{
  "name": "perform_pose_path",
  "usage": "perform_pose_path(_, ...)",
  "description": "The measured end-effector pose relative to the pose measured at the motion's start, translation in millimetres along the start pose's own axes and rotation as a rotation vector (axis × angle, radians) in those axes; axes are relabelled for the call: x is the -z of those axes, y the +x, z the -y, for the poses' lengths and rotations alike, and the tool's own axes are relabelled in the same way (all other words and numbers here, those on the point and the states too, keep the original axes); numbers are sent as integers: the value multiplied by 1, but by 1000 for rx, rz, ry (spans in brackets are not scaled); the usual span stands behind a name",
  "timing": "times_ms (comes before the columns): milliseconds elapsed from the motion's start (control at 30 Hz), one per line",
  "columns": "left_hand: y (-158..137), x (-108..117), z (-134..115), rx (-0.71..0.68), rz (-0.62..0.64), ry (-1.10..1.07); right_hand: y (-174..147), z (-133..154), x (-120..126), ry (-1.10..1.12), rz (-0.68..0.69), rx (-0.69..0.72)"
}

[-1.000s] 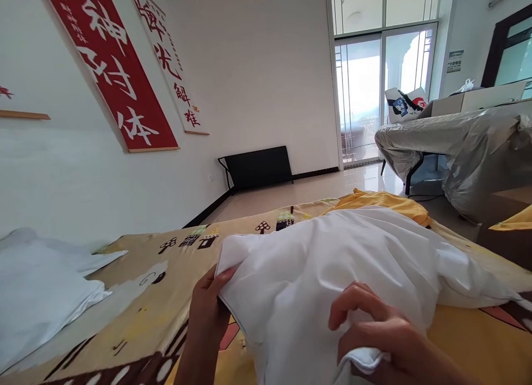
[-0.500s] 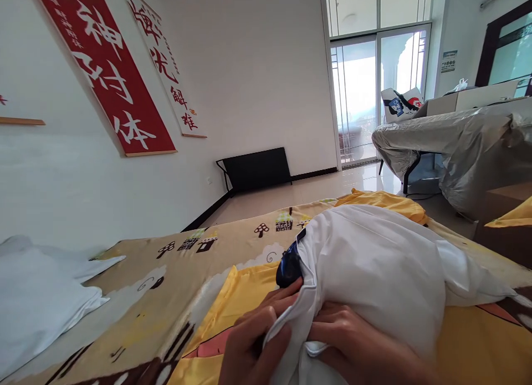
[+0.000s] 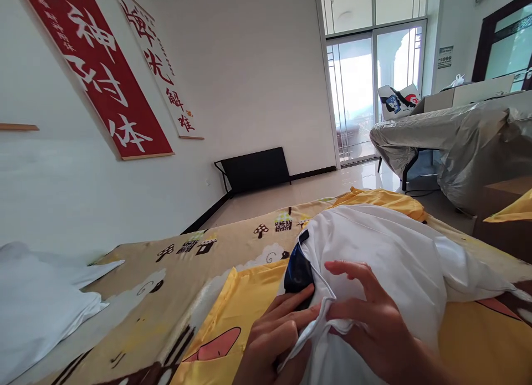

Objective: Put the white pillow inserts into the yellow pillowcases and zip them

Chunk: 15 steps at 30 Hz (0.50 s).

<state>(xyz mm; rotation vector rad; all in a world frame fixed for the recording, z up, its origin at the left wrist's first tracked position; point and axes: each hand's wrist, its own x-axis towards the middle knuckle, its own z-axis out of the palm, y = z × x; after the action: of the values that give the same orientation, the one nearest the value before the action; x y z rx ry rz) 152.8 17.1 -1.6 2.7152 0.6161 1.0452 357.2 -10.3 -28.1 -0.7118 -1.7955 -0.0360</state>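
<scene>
Low in the head view, a plump white cover (image 3: 380, 235) is lying on a yellow cloth (image 3: 211, 324), which is itself resting on a beige patterned blanket (image 3: 236, 238). At the cover's left edge, a dark blue glossy item (image 3: 298, 271) is showing beside the white hem. The left hand (image 3: 276, 332) is grasping that edge from the left, its fingers bunching the hem and its foremost fingertip touching the blue item; its thumb seems to be hiding behind the cloth, so I can't be sure of its exact hold. The right hand (image 3: 374, 318) is pinching the gathered hem near the left fingertips, while its uppermost finger is standing clear of the pinch, over the white fabric. From its rounded folds, the cover is looking light, soft and padded, not fragile, though its smooth face is probably offering little grip. The doubled hem is seeming the surest hold, taken between thumb and fingers; the blue item's sheen is suggesting a slippery surface, better supported with a flat palm than pinched.
</scene>
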Motion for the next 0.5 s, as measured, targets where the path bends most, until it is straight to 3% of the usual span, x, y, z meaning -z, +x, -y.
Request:
perform_pose_path(133, 3, -2, -2, -62, 49, -32, 8, 1, -1, 165, 124, 45)
perform_pose_path(267, -3, -11, -2, 10, -111, 10, 10, -2, -3, 159, 4, 5)
perform_pose_path(367, -6, -15, -8, 142, -255, 114, 9, -6, -1, 135, -92, -59)
perform_pose_path(500, -9, -6, -20, 199, -380, 279, 8, -9, 8, 133, -233, -147)
